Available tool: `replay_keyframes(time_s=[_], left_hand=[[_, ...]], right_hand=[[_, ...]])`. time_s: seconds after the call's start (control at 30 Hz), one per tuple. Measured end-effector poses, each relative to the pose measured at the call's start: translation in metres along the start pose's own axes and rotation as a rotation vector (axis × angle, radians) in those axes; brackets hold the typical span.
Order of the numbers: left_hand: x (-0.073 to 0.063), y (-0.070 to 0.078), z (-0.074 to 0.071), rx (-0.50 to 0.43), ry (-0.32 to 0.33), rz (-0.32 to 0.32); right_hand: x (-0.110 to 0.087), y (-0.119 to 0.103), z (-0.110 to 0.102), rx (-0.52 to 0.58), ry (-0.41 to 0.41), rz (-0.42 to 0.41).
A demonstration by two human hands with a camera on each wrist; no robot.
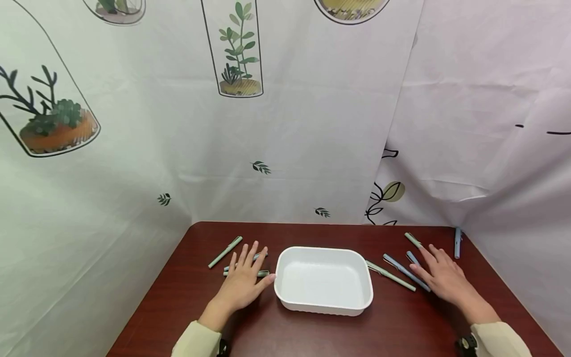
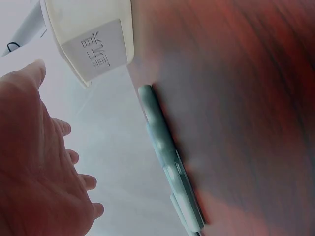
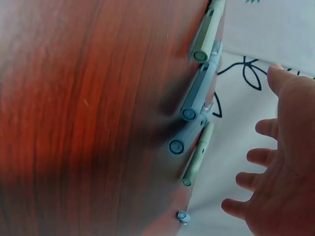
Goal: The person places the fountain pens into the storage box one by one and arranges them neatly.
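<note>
My left hand (image 1: pixel 242 283) is spread with straight fingers above a blue pen (image 1: pixel 257 256) and a green pen (image 1: pixel 264 273), partly hiding both. Its thumb is by the left wall of a white rectangular tray (image 1: pixel 323 306). Another green pen (image 1: pixel 225 252) lies just beyond those fingers. My right hand (image 1: pixel 447 281) is also spread, holding nothing, over a blue pen (image 1: pixel 412 258) and beside a longer-showing blue pen (image 1: pixel 405 271). In the right wrist view, its fingers (image 3: pixel 263 156) stand apart from the pens. The left wrist view shows a green pen (image 2: pixel 170 157) away from the fingers.
Between the tray and right hand lies a green pen (image 1: pixel 391 275). Another green pen (image 1: pixel 412 240) is beyond the right fingertips, and a blue pen (image 1: pixel 457 243) is at the table's right edge. Printed white cloth (image 1: pixel 303 148) hangs behind the dark red table (image 1: pixel 348 337).
</note>
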State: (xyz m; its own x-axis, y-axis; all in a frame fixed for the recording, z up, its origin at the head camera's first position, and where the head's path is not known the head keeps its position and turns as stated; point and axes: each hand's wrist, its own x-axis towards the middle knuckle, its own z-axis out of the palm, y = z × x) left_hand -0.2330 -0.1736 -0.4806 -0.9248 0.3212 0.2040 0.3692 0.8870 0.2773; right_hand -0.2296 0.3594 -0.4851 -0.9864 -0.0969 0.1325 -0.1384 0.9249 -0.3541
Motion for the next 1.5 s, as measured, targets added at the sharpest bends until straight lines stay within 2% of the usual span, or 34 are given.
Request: replay_keyframes(time_s=[0.27, 0.63, 1.03, 1.23, 1.5], left_hand=[[-0.002, 0.009, 0.007, -0.017, 0.026, 0.051], [-0.002, 0.025, 0.011, 0.003, -0.026, 0.087], [-0.002, 0.035, 0.017, 0.017, -0.034, 0.139], [-0.002, 0.038, 0.019, 0.034, -0.049, 0.148], [-0.002, 0.039, 0.02, 0.041, -0.066, 0.14]], right_hand=[[0.004, 0.015, 0.0, -0.026, 0.024, 0.008], [0.01, 0.04, -0.009, -0.001, 0.026, 0.074], [0.02, 0.065, -0.013, 0.035, 0.063, 0.137], [0.024, 0.076, -0.02, 0.054, 0.083, 0.195], [0.028, 0.092, -0.023, 0.112, 0.097, 0.331]])
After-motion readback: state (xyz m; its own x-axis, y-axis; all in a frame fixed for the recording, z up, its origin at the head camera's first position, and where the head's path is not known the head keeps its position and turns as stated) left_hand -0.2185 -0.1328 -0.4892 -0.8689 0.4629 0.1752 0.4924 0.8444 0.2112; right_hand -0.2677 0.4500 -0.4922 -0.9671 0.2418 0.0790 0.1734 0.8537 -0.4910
